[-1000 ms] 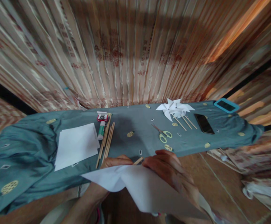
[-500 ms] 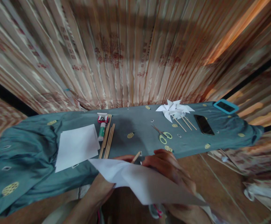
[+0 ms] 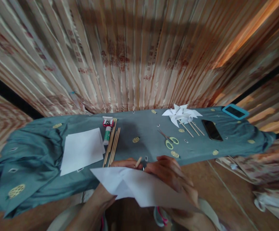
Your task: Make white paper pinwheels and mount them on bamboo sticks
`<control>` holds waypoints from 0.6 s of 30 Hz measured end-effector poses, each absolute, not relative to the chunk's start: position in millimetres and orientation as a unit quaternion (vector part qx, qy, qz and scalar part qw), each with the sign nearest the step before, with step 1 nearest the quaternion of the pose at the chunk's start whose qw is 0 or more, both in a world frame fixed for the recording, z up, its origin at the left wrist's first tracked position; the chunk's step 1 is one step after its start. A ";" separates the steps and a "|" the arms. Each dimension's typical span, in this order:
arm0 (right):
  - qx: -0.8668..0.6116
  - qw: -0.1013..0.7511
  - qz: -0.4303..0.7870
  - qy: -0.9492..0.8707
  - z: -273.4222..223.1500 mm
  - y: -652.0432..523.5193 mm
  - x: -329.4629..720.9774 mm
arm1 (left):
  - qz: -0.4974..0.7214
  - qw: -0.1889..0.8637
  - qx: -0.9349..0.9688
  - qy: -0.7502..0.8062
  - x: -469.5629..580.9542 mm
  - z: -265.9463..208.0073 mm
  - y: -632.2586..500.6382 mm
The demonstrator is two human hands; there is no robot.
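Note:
A folded white paper pinwheel (image 3: pixel 151 189) is held up in front of me, its large blade slanting down to the right. My left hand (image 3: pixel 127 163) is closed behind its left part, with most of its fingers hidden by the paper. Beside those fingers the tip of a wooden stick (image 3: pixel 138 162) sticks up past the paper's top edge. My right hand (image 3: pixel 167 171) is closed with bent fingers along the upper right edge of the pinwheel. Between the hands, a tiny metallic glint shows close to the stick; its kind is too small to tell.
On the cloth-covered table (image 3: pixel 139 125) are paper sheets (image 3: pixel 81 150), a glue stick (image 3: pixel 107 135), several wooden sticks (image 3: pixel 115 146) and a small red box (image 3: pixel 108 122). Farther right lie scissors (image 3: pixel 169 141), pinwheels on sticks (image 3: pixel 181 114), a phone (image 3: pixel 212 130) and a blue-framed device (image 3: pixel 235 111).
The pinwheel has tilted slightly, its right tip a little higher and farther left. Both hands keep their hold near the stick. The whole view has shifted slightly.

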State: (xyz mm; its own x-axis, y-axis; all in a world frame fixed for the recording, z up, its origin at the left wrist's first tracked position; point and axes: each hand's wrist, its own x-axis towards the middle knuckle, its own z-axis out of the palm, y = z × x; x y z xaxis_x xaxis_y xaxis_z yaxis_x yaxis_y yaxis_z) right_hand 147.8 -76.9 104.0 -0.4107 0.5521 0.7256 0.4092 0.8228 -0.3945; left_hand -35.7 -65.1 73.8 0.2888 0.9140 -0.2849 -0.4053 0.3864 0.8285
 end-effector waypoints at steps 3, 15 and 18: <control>-0.279 0.450 0.100 -0.842 104.0 -77.5 147.4 | 0.430 0.745 0.326 0.393 -34.6 76.1 -65.3; -0.271 0.451 0.106 -0.844 109.1 -78.5 143.6 | 0.452 0.743 0.331 0.366 -33.7 86.1 -60.4; -0.271 0.468 0.095 -0.836 105.9 -76.6 141.2 | 0.449 0.751 0.327 0.357 -34.4 80.4 -61.4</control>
